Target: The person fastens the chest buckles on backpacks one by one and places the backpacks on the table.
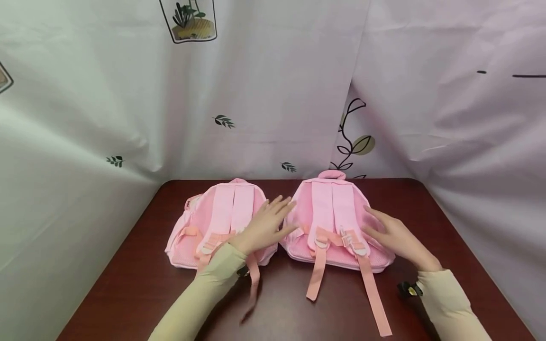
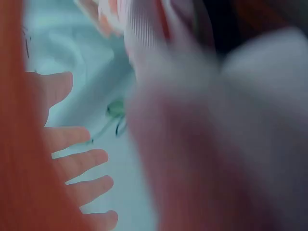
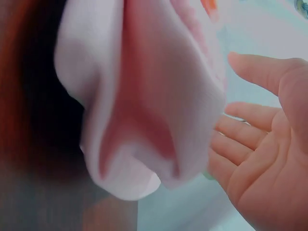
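Note:
Two pink backpacks lie on a dark red-brown table, straps facing up. The right backpack (image 1: 298, 213) has a loop handle at its top and two peach webbing straps trailing toward the near edge. Over the gap between the bags, my left hand (image 1: 268, 221) spreads its fingers by the right backpack's left side and partly covers the left backpack (image 1: 204, 208). My right hand (image 1: 394, 234), fingers extended, is at the right backpack's right side. In the right wrist view, the pink fabric side of a bag (image 3: 144, 86) hangs close before the open palm. The left wrist view is blurred.
The table (image 1: 128, 265) reaches back to a pale curtain (image 1: 264, 85) with leaf and plant prints, which also runs along both sides. A loose strap (image 1: 254, 284) of the left backpack hangs below my left forearm. A dark wrist device (image 1: 410, 289) sits at my right cuff.

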Demonstrator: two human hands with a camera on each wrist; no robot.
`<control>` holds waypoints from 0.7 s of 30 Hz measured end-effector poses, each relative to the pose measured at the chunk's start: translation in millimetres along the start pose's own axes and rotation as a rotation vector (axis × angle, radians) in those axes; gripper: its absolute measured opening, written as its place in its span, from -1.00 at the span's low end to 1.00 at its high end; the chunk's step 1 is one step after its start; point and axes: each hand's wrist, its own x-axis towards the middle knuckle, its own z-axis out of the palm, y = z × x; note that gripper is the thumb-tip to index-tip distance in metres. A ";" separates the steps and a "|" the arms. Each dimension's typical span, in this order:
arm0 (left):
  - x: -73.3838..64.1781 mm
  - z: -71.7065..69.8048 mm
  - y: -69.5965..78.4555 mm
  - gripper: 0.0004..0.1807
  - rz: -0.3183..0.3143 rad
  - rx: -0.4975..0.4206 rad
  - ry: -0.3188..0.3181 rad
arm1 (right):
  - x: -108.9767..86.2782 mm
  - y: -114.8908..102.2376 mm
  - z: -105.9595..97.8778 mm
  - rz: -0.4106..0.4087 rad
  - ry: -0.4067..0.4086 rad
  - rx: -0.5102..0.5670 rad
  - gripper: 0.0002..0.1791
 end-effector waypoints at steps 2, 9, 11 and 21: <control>6.1 5.3 9.3 -0.28 0.039 -0.005 -0.014 | -0.3 -1.7 3.5 -0.015 -0.013 -0.010 -0.29; 22.8 21.1 38.5 -0.31 0.134 -0.012 -0.083 | -1.3 -4.7 13.7 -0.085 -0.043 -0.013 -0.35; 26.1 25.8 45.2 -0.31 0.154 0.006 -0.099 | -1.3 -4.5 15.5 -0.094 -0.048 -0.012 -0.36; 28.7 46.0 68.1 -0.40 0.263 0.078 -0.141 | -1.4 -6.3 21.2 -0.097 -0.110 0.011 -0.41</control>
